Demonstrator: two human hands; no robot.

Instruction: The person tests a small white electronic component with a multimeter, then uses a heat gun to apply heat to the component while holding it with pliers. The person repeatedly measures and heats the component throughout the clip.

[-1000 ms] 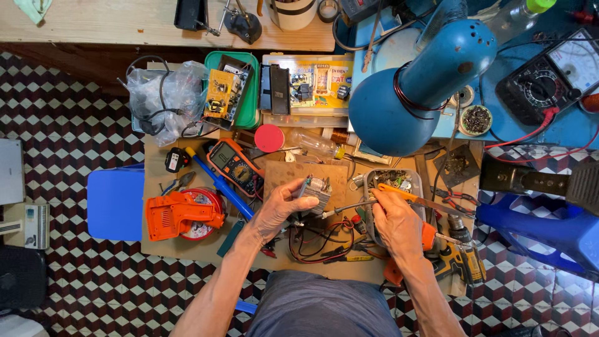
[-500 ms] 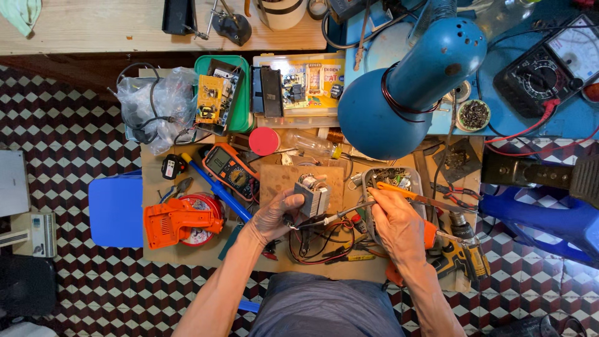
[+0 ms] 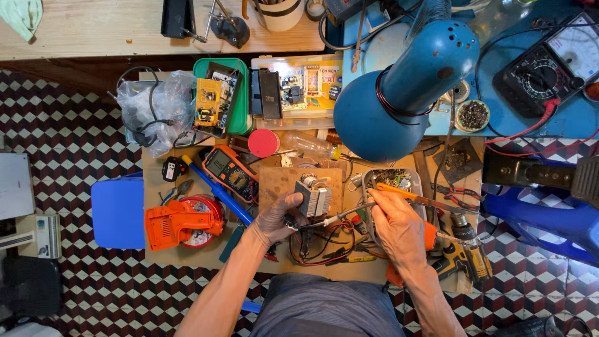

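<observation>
Metal-finned and compact, the heatsink module (image 3: 314, 196) sits upright on a brown wooden work board (image 3: 277, 181) at the centre of the cluttered bench. The left hand (image 3: 279, 218) is closed around its lower left side, thumb and fingers pinching the base to steady it. The right hand (image 3: 399, 228) is closed on the orange handle of a soldering iron (image 3: 368, 203), whose thin shaft slants down-left so that its tip meets the module's lower right corner.

Handling assessment: the module appears rigid and moderately heavy for its size; the fins look thin and could bend, and any attached board or leads are probably fragile. Grip is best taken at the solid base or the flat outer faces, away from the corner the iron touches, which is likely hot. Red and black wires (image 3: 324, 246) lie just beside the base and could snag. A digital multimeter (image 3: 229, 171) rests near the board's left edge.
</observation>
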